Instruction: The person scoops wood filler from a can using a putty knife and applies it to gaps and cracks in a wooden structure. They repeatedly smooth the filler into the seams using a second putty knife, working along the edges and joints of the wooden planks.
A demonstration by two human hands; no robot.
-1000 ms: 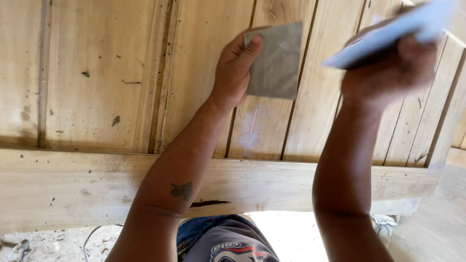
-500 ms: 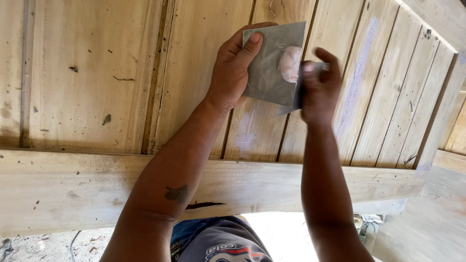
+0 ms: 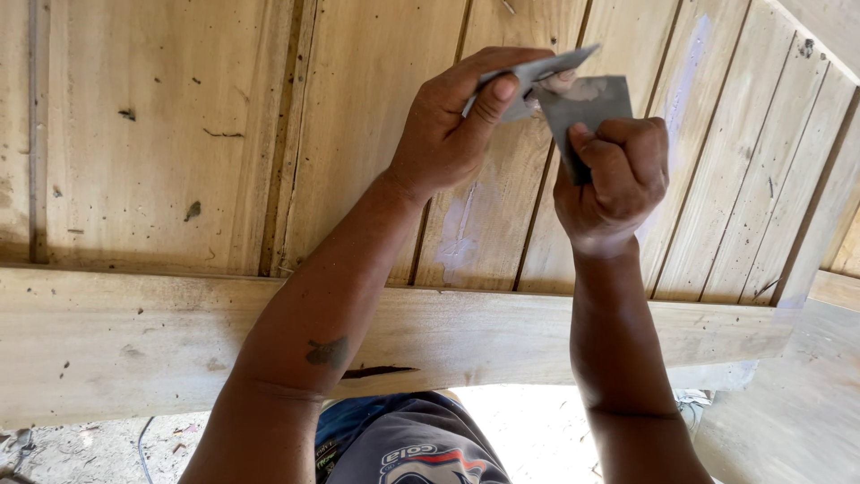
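Left hand [image 3: 452,134] pinches thin grey metal blade [image 3: 528,76], dull, smeared with pale filler. Right hand [image 3: 614,175] grips second flat metal scraper [image 3: 587,103], matt dark grey, possibly with same paste near top edge. Behind: bare wooden plank panel [image 3: 179,125], unpainted, grainy, pale purplish patches. Near: rough raw timber rail [image 3: 116,341], speckled, cracked.
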